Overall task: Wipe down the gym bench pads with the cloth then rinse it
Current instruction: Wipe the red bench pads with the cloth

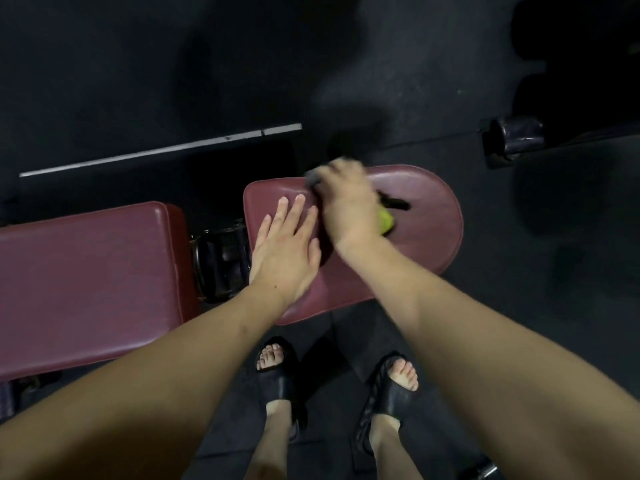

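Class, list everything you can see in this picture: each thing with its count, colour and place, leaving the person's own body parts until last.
Seat pad: one, maroon, centre right.
Back pad: one, maroon, left, across a gap.
Cloth: one, grey, blurred, under right hand.
Yellow-green object: one, on seat pad by right wrist; unclear what.
Metal strip: one, silver, on floor behind.
Floor: black.
Sandals: two, black, below.
Left hand: flat on seat pad.
Right hand: gripping cloth.

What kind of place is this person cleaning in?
Most likely a gym: a padded maroon bench, dark rubbery floor, and a metal bar lying beyond it.
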### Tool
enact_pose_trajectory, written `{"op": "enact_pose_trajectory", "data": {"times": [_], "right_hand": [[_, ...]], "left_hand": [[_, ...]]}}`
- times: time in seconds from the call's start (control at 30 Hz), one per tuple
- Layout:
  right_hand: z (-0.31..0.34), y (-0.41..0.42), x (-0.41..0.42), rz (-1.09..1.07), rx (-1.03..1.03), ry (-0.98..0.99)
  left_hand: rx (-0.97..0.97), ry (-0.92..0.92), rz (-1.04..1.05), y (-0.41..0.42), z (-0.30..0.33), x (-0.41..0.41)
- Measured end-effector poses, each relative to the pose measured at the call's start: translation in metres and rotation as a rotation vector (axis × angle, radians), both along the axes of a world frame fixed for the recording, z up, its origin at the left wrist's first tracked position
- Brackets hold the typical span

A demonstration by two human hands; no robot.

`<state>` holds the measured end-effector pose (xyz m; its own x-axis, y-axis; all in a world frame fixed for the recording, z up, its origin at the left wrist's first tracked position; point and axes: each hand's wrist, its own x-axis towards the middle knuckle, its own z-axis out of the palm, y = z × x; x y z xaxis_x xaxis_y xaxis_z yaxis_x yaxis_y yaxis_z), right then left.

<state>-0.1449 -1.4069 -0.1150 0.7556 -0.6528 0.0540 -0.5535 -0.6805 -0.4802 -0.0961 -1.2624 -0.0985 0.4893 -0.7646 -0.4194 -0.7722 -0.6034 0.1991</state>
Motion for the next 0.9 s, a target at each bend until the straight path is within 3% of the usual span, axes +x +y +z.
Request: {"op": "enact_pose_trajectory", "data": {"times": [0.07, 0.13, 0.3, 0.43, 0.5, 0.6, 0.7, 0.9], "right_hand": [[-0.002, 0.005, 0.01, 0.15, 0.036, -0.001], [-0.006, -0.022, -0.006, 0.161, 0.073, -0.007], [0.002, -0.091, -0.095, -0.089, -0.031, 0.138], [0.004, -0.081, -0.072, -0.295, 0.021, 0.133], [0.0, -0.059, -0.04, -0.237, 0.028, 0.07], [-0.005, -0.031, -0.004, 0.035, 0.017, 0.042], [-0.003, -0.051, -0.025, 0.11, 0.08, 0.106], [-0.003, -0.092, -0.119, -0.214, 0.03, 0.153]], "left_hand": [[-0.002, -0.023, -0.007, -0.001, 0.0, -0.001], [-0.015, -0.014, 0.021, -0.002, -0.001, -0.003], [-0.033, 0.013, 0.049, -0.001, -0.003, -0.005], [-0.019, 0.015, 0.054, -0.002, -0.004, -0.006], [-0.01, 0.027, 0.061, -0.004, -0.003, -0.007], [-0.008, 0.023, 0.054, -0.004, -0.001, -0.005], [-0.005, 0.023, 0.039, -0.003, 0.001, -0.002], [-0.012, 0.027, 0.051, -0.004, -0.001, -0.006]]}}
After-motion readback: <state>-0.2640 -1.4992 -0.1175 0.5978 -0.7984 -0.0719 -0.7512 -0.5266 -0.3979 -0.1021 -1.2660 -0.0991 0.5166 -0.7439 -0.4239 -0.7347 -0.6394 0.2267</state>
